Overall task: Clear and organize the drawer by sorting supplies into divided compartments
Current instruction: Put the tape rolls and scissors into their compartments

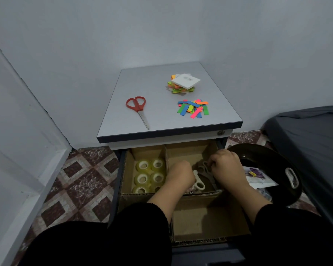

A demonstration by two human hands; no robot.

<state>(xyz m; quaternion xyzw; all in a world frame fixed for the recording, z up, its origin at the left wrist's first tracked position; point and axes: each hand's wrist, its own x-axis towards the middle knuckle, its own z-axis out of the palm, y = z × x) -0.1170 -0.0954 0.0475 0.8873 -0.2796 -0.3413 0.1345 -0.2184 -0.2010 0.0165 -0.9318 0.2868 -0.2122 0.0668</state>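
Both hands, left hand (181, 174) and right hand (226, 164), grip scissors (199, 182) inside drawer (127, 169)

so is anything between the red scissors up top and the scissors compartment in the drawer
Yes: both hands, left and right, are over that compartment, on the white scissors. The red scissors lie alone on the cabinet top.

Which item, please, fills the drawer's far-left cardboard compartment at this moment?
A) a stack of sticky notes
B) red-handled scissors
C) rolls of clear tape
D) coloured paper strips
C: the rolls of clear tape sit packed together in the far-left compartment of the drawer, while the red-handled scissors, coloured paper strips and stack of sticky notes all lie on the cabinet top.
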